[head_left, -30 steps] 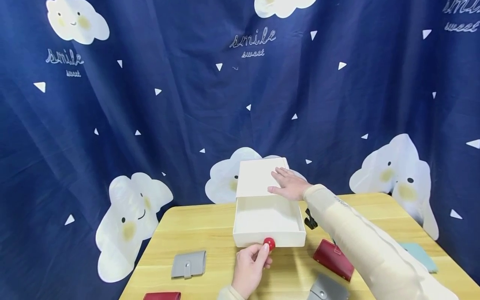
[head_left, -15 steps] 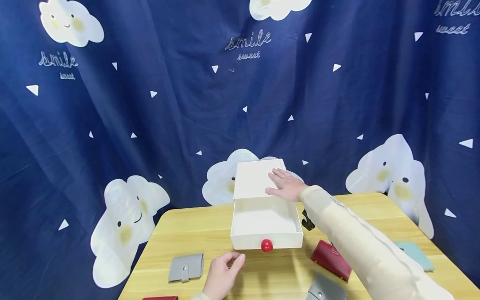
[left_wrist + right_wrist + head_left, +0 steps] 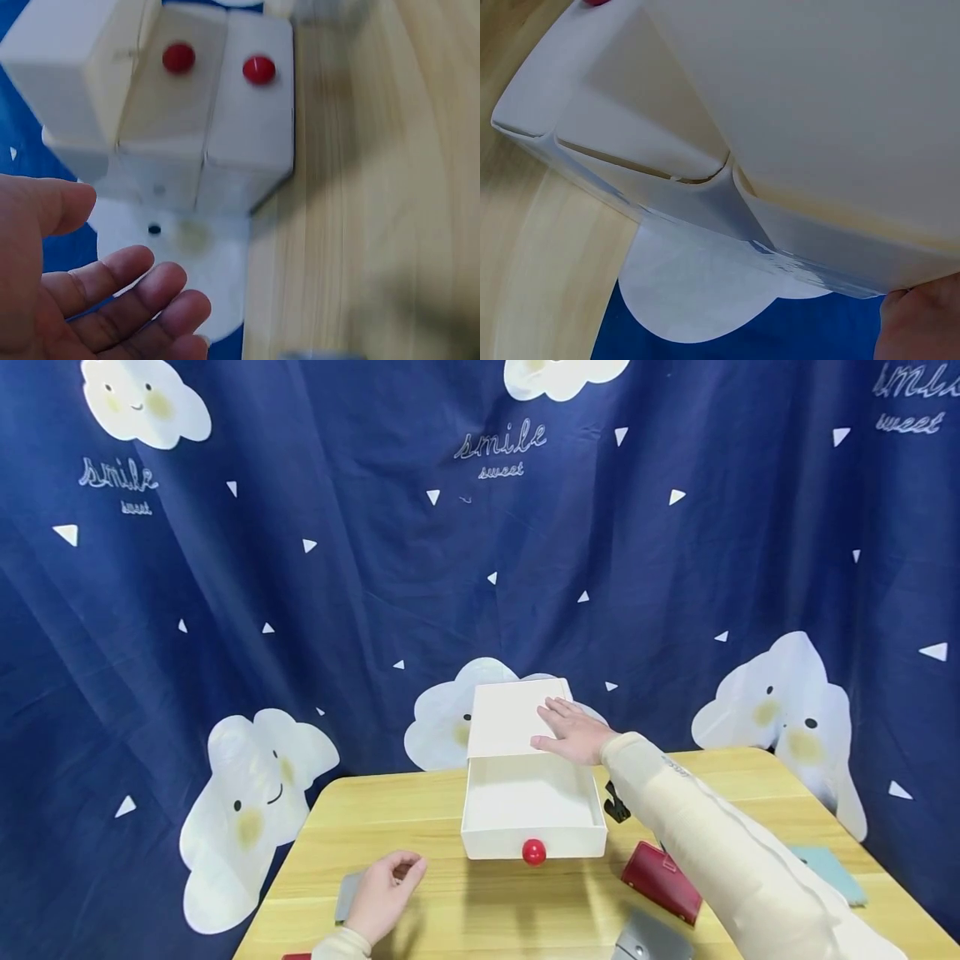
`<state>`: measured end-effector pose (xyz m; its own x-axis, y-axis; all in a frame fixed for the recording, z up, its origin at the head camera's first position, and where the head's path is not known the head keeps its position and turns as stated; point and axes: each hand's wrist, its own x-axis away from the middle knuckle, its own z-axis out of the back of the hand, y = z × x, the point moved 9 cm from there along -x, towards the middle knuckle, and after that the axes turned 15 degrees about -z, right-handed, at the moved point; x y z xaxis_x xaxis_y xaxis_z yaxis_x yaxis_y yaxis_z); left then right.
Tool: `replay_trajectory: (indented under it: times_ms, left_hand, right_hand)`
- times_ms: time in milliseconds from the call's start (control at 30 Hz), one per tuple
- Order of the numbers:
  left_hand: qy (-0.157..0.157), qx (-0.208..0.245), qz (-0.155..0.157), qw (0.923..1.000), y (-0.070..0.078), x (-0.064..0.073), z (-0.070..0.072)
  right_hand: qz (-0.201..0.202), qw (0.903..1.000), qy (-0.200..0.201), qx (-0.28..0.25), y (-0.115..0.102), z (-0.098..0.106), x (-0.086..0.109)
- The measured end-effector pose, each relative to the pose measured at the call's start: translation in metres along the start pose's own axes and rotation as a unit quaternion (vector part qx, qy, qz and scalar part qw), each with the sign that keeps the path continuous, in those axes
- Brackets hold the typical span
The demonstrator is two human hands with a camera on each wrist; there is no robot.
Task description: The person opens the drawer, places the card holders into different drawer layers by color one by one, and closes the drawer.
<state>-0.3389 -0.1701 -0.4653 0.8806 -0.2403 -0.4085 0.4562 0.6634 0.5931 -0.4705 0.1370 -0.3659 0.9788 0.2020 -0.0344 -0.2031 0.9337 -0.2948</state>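
Note:
A white drawer chest [image 3: 504, 714] stands at the back of the table, its top drawer [image 3: 491, 843] pulled out and bare inside. A red ball knob [image 3: 534, 852] sits on that drawer's front. In the left wrist view, two lower drawers [image 3: 251, 124] with red knobs are closed. My right hand [image 3: 573, 731] rests on the chest's top with its fingers spread. To the left, my left hand [image 3: 384, 893] holds nothing; its fingers are loosely bent. It overlaps a grey wallet [image 3: 347, 897] in the head view and hides most of it.
On the right side of the wooden table [image 3: 435, 818] lie a dark red wallet [image 3: 663, 881], a second grey wallet [image 3: 654, 939], a teal wallet [image 3: 828, 872] and a black buckle [image 3: 617, 806]. A red edge [image 3: 296, 957] shows at bottom left. Behind hangs a blue curtain [image 3: 375, 568].
My left hand has let go of the red knob and moved left and down to the grey wallet. The drawer stays out, and my right hand has stayed on the chest.

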Motion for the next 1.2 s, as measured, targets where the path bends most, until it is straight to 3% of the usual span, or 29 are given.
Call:
replay_trajectory:
  times_ms: [133, 233, 400, 833, 1033, 1200]
  left_hand:
    - [-0.002, -0.057, 0.016, 0.9983, -0.017, -0.001, 0.017]
    - [-0.026, -0.111, 0.029, 0.9931, -0.035, -0.002, 0.026]
    - [-0.066, -0.163, 0.042, 0.9835, -0.062, -0.004, 0.035]
    - [-0.163, -0.162, 0.049, 0.9719, -0.11, -0.005, 0.035]
    - [-0.214, -0.172, 0.035, 0.961, -0.117, -0.003, 0.03]
    - [-0.23, -0.175, 0.007, 0.9572, -0.114, -0.002, 0.026]
  right_hand:
    - [-0.003, 1.0, 0.003, -0.004, 0.001, 0.0, 0.001]
    - [-0.005, 1.0, 0.003, -0.005, 0.002, 0.0, 0.001]
    - [0.0, 1.0, 0.002, -0.001, 0.003, -0.002, -0.002]
    - [0.0, 1.0, 0.004, -0.001, 0.005, -0.005, -0.006]
    - [0.003, 1.0, 0.004, 0.001, 0.003, -0.004, -0.004]
    - [0.002, 1.0, 0.004, -0.002, 0.0, -0.001, 0.0]
